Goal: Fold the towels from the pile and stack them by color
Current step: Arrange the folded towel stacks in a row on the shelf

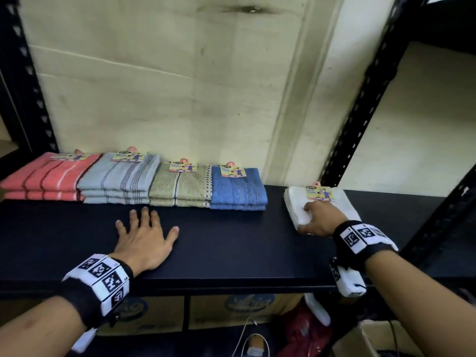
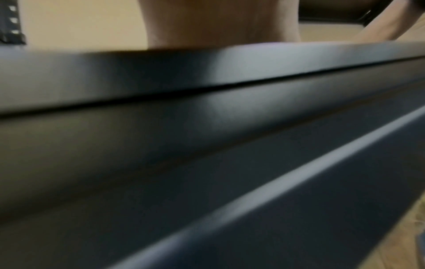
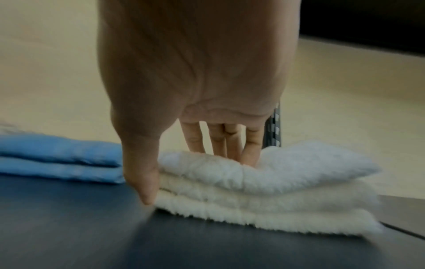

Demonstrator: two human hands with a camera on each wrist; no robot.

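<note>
in the head view a black shelf (image 1: 231, 240) carries four folded stacks in a row along the back wall: coral striped towels (image 1: 43, 180) at the far left, grey striped towels (image 1: 118, 181) touching them, then olive towels (image 1: 180, 188), then blue towels (image 1: 238, 193), each stack topped by a yellow paper label (image 1: 183, 166). set apart to the right lies a stack of white towels (image 1: 298, 204), also labelled. the left hand (image 1: 145, 239) lies palm down on the bare shelf in front of the grey stack, its fingers (image 1: 144, 215) straight and spread wide, holding nothing. the right hand (image 1: 323, 220) sits on the near corner of the white stack, fingers on top and thumb at the front edge. both wrists wear black bands with square black-and-white markers (image 1: 103, 276). cardboard boxes (image 1: 231, 313) stand below the shelf. in the left wrist view, blurred, only the heel of the left hand (image 2: 220, 23) shows above the shelf's front edge (image 2: 207, 72); the fingers are hidden here. in the right wrist view the right hand (image 3: 195, 81) takes hold of the white towels (image 3: 264, 191), three layers thick: four fingers (image 3: 250, 145) press down into the top layer while the thumb runs down the stack's side to the shelf (image 3: 69, 218), so the stack is pinched between them. the blue towels (image 3: 57, 158) lie just beyond to the left.
</note>
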